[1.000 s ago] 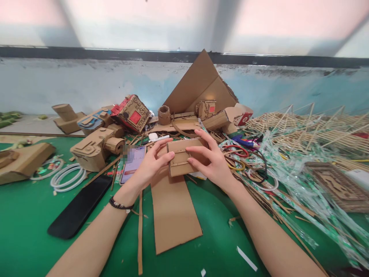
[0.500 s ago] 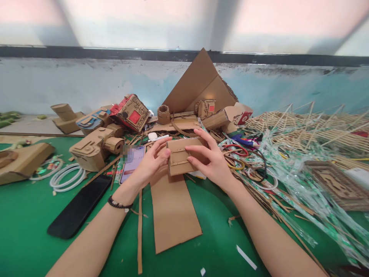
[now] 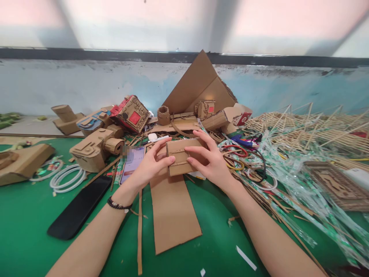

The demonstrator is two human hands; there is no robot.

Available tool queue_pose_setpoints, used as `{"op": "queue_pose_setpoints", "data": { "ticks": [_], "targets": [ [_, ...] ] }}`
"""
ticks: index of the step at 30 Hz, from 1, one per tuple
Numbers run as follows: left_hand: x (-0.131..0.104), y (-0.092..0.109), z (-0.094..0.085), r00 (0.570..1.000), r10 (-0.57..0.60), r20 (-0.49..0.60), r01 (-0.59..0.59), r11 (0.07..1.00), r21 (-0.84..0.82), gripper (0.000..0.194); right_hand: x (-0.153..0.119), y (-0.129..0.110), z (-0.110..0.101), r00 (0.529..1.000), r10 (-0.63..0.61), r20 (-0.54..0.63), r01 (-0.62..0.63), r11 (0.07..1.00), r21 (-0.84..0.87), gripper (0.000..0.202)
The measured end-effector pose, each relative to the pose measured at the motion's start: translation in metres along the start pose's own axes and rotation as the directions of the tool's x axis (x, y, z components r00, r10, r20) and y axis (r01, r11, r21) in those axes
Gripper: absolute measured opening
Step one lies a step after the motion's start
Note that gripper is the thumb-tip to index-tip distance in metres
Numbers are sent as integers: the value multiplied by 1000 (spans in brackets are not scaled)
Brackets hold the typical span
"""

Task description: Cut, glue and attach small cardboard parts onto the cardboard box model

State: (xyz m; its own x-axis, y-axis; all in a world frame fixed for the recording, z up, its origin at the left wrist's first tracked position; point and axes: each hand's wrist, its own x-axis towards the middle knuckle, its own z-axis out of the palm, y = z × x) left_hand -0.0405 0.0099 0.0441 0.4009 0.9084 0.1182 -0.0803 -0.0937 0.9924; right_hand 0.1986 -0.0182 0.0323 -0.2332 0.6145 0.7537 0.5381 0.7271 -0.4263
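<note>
Between my hands is a small, shallow cardboard box (image 3: 182,169), tilted toward me, with thin cardboard strips across its face. My left hand (image 3: 155,159) grips its left edge, thumb on the front and fingers at the top corner. With thumb and index finger, my right hand (image 3: 210,157) presses on the strips, while its other fingers reach over the box's right side and top. Under the box, a long flat cardboard sheet (image 3: 174,215) lies on the green table (image 3: 219,238). A narrow cardboard strip (image 3: 140,234) runs beside the sheet.
Left of me are a phone (image 3: 132,165), a black flat object (image 3: 80,207), coiled white tubing (image 3: 67,178) and a cardboard camera model (image 3: 92,150). Crumpled plastic wrap (image 3: 288,173) and a wooden stick structure (image 3: 302,123) spread to the right. A folded cardboard sheet (image 3: 193,82) stands behind.
My left thumb has slid slightly right and down across the front of the box. The box and my right hand stay almost where they were.
</note>
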Motion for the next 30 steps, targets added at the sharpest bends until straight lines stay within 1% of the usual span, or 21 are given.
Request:
{"op": "queue_pose_setpoints", "data": {
  "ticks": [4, 5, 9, 13, 16, 18, 20, 23, 26, 28, 30],
  "targets": [
    [0, -2, 0, 1000, 0, -5, 0, 1000, -25, 72, -2, 0, -1, 999, -10, 33, 11, 1000, -19, 44],
    [0, -2, 0, 1000, -2, -6, 2, 999, -33, 72, -2, 0, -2, 999, -16, 51, 18, 999, -33, 46],
    [-1, -1, -1, 1000, -9, 8, 10, 999, -53, 71, -2, -2, -2, 992, -51, 116, 64, 992, -105, 38],
    [-1, -4, -1, 999, -18, 27, 20, 997, -76, 62, -2, -2, -2, 989, -81, 123, 99, 984, -151, 37],
    [0, -6, 3, 999, -3, -41, 2, 1000, -31, 56, -2, -2, -2, 985, -113, 129, 137, 973, -187, 36],
    [1, -6, 6, 996, 29, -85, -27, 999, 18, 55, -2, -2, -1, 983, -124, 132, 149, 967, -206, 36],
    [2, -7, 9, 993, 63, -99, -57, 997, 59, 54, -2, -2, -1, 984, -124, 132, 151, 963, -222, 38],
    [3, -7, 10, 989, 91, -115, -80, 992, 93, 54, -2, -6, 0, 985, -152, 84, 169, 950, -264, 52],
    [3, -7, 10, 985, 109, -135, -93, 988, 119, 53, -2, -13, 3, 970, -238, 49, 241, 925, -295, 65],
    [2, -6, 10, 981, 128, -144, -108, 985, 136, 51, -1, -17, 4, 957, -283, 69, 290, 912, -290, 64],
    [2, -5, 11, 979, 137, -149, -118, 984, 131, 50, 0, -20, 6, 950, -298, 92, 312, 905, -289, 58]
  ]
}}
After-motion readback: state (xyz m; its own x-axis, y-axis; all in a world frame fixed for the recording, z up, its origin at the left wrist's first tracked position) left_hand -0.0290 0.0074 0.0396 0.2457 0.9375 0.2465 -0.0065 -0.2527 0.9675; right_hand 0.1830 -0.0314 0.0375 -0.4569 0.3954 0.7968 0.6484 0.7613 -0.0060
